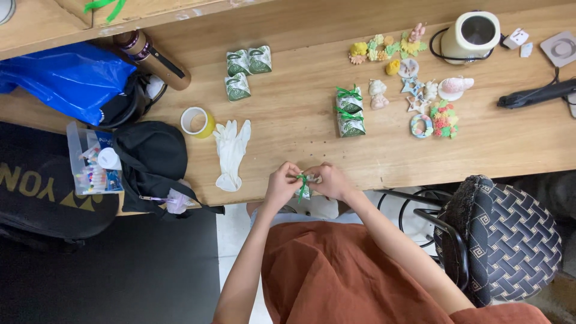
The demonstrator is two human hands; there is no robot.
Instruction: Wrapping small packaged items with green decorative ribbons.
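At the edge of the big wooden table (288,120) we pinch one small packet (306,191) and its green ribbon (302,183) with our left hand (282,185) and right hand (331,182). Two packets with bows (350,112) look done. Three plain packets (246,71) wait.

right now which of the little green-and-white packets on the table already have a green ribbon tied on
The two stacked packets at mid-table, straight beyond the hands, carry green ribbon bows. The three packets farther left, behind the white glove, have none.
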